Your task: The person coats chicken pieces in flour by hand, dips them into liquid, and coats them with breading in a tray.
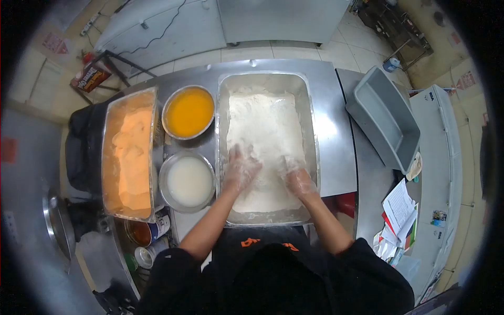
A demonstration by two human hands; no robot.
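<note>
Both hands are in clear plastic gloves, inside a deep metal tray (314,157) of white flour (265,118). My left hand (242,167) is at the tray's left side, its fingers blurred and partly in the flour. My right hand (297,177) is at the right side, fingertips down in the flour and hidden. Left of the tray stand a metal bowl of orange-yellow liquid (189,112) and, nearer me, a metal bowl of cloudy whitish liquid (187,181). Farther left is a metal tray of orange powder (132,157).
A grey plastic tub (386,118) sits tilted at the right. Papers (400,210) lie nearer me on that side. Below the left edge are a can (152,231) and containers. A white freezer (157,31) stands beyond the steel table (333,131).
</note>
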